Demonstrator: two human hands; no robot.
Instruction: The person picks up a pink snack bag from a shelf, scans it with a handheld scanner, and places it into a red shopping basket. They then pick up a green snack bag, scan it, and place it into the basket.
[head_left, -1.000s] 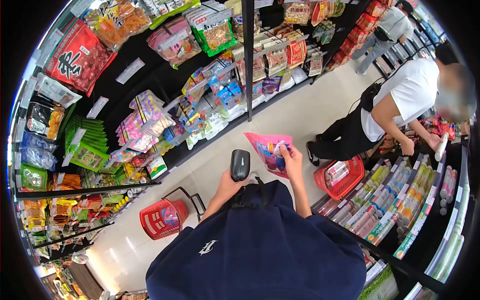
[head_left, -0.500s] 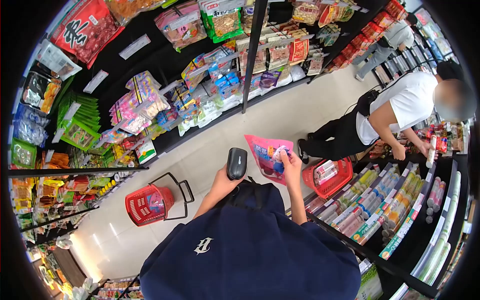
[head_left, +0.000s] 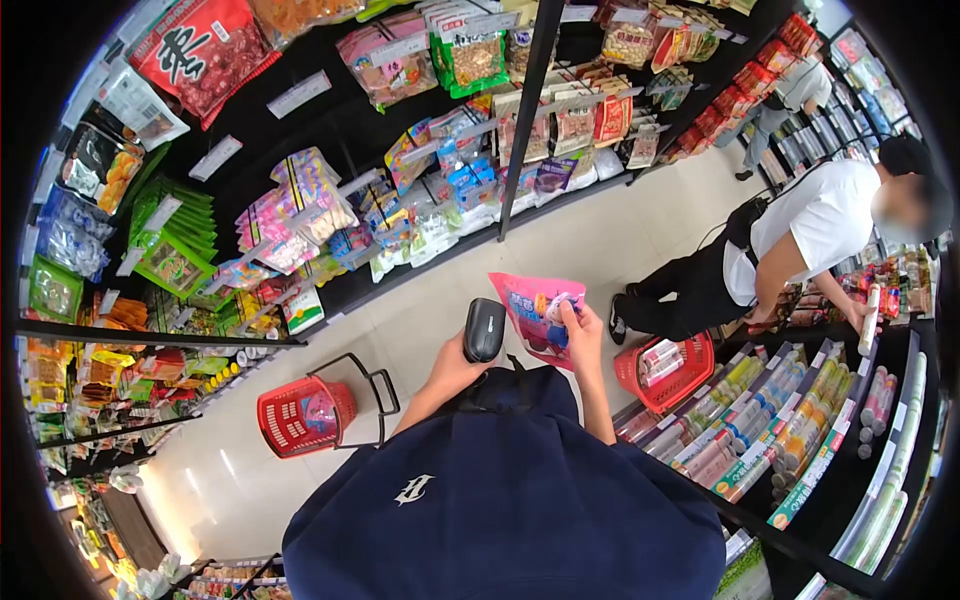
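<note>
In my left hand (head_left: 457, 366) is a black barcode scanner (head_left: 484, 330), its rounded top facing up with small pale lettering. The fingers close round its lower part, and its grip is hidden. My right hand (head_left: 584, 338) pinches the right edge of a pink snack bag (head_left: 532, 312) with blue lettering and a cartoon figure, thumb on the front. Scanner and bag are side by side in front of my chest, a narrow gap between them. Below my left hand, on the floor, stands a red shopping basket (head_left: 290, 422) with a pink packet inside.
Shelves of hanging snack bags (head_left: 290, 210) run along the left and top. At right, a person in a white shirt (head_left: 815, 225) holds a pale tube-shaped pack at a rack of tube packs (head_left: 790, 420). Another red basket (head_left: 690, 385) stands near that person's feet.
My view has shifted slightly, so shelves and baskets appear a little further right and lower. Both hands keep their hold; the scanner and bag stay side by side. The person's arm has shifted slightly.
</note>
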